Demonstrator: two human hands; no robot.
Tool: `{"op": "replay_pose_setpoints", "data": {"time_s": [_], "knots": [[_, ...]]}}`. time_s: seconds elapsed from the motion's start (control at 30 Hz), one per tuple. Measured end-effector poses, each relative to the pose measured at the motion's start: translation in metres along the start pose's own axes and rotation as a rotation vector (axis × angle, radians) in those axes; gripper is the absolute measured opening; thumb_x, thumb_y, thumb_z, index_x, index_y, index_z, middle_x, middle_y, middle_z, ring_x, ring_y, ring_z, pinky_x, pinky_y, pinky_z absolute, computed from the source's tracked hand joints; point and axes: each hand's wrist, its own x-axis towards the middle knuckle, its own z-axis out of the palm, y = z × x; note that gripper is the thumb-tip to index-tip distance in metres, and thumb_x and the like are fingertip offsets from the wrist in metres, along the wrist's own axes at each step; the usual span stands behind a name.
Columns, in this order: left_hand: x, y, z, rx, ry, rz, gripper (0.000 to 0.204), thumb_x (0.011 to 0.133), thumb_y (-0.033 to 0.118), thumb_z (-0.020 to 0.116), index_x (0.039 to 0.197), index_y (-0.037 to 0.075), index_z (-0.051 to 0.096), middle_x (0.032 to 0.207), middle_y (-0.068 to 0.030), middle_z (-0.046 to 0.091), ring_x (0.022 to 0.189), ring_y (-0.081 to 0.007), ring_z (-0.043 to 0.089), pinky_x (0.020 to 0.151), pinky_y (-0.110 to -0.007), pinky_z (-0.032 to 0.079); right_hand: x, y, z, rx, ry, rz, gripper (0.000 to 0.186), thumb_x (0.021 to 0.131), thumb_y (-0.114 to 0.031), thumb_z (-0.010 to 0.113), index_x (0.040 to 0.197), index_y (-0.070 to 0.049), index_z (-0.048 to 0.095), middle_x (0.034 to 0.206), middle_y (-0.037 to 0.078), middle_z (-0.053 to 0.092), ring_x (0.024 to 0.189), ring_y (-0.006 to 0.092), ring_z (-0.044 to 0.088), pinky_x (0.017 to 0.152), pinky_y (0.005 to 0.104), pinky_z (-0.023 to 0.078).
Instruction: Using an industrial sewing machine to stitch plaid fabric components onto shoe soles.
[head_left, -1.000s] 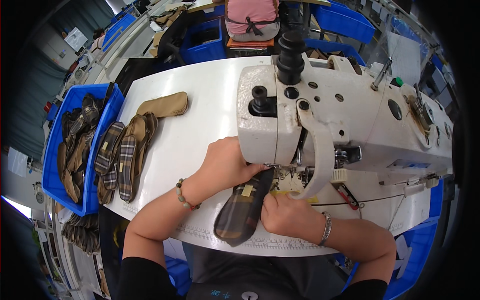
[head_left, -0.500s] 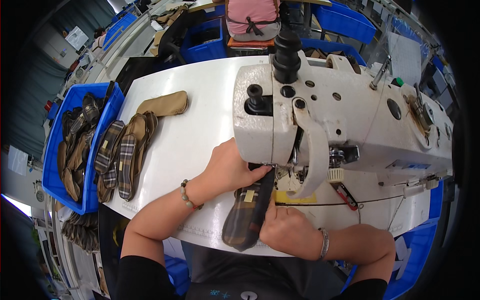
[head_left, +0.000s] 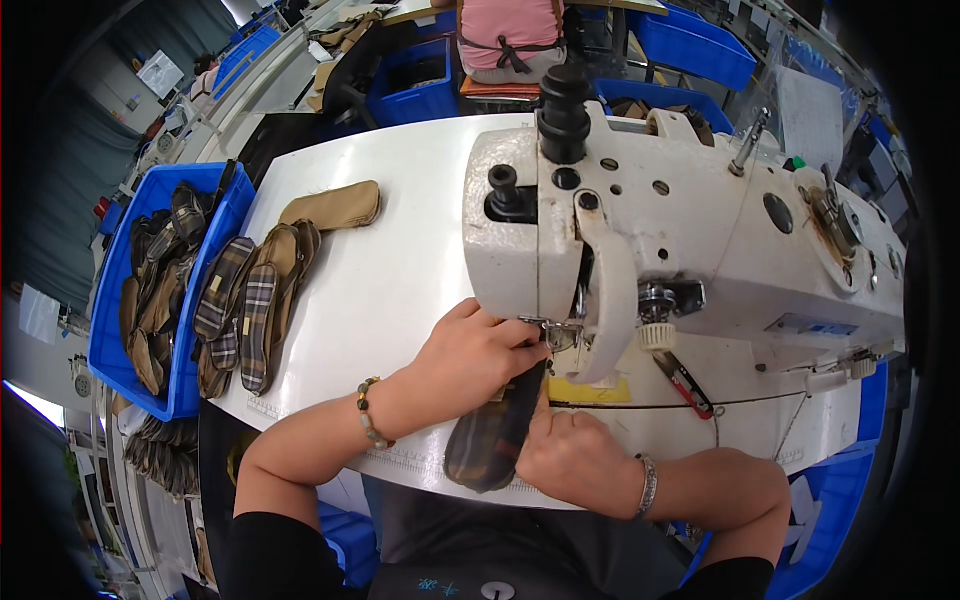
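Note:
My left hand point(head_left: 480, 355) is closed on the upper end of a dark plaid fabric piece point(head_left: 485, 440) at the presser foot point(head_left: 560, 337) of a white sewing machine point(head_left: 680, 230). The piece is long and rounded, with a dark band along its right side. My right hand point(head_left: 575, 450) lies against that right edge lower down, index finger pointing up along it and the other fingers curled; the thumb is hidden. A yellow strip point(head_left: 590, 390) is on the machine bed, and a red-handled tool point(head_left: 685, 385) lies to its right.
A blue bin point(head_left: 115, 345) of fabric pieces stands at left, beside loose plaid and tan pieces point(head_left: 260, 320) and a single tan piece point(head_left: 332, 204) on the white table point(head_left: 380, 280). Behind are more blue bins point(head_left: 410, 85) and a seated person in pink point(head_left: 510, 25).
My left hand has shifted right and rotated, its fingers now bunched under the machine head over the piece's upper end. My right index finger has straightened along the edge.

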Motion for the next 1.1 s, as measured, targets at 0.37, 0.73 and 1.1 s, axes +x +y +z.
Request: {"op": "replay_pose_setpoints", "data": {"time_s": [0.37,0.73,1.1], "knots": [[-0.002,-0.002,0.003,-0.094,0.026,-0.037,0.026,0.082,0.016,0.066,0.105,0.019,0.078,0.100,0.0056,0.066,0.101,-0.0159,0.060,0.091,-0.032,0.046,-0.001,0.001,0.001,0.002,-0.004,0.011,0.022,0.065,-0.020,0.063,0.061,0.000,0.069,0.098,0.038,0.068,0.048,0.0104,0.052,0.042,0.0238,0.037],[-0.005,-0.004,-0.028,-0.248,-0.182,-0.025,0.047,0.080,0.022,0.070,0.123,0.003,0.067,0.124,-0.0095,0.065,0.117,-0.0279,0.060,0.095,-0.040,0.048,-0.002,0.010,0.005,-0.012,-0.090,0.002,0.028,0.069,-0.020,0.061,0.065,0.006,0.070,0.105,0.044,0.064,0.052,0.0183,0.062,0.045,0.0291,0.045],[-0.026,0.038,-0.041,-0.195,-0.216,-0.004,0.061,0.072,0.024,0.072,0.124,-0.005,0.061,0.132,-0.0200,0.062,0.121,-0.0305,0.060,0.087,-0.035,0.055,-0.003,-0.010,-0.006,0.006,-0.081,0.016,0.027,0.070,-0.020,0.062,0.067,0.005,0.069,0.099,0.042,0.066,0.048,0.0158,0.056,0.043,0.0274,0.043]]}}
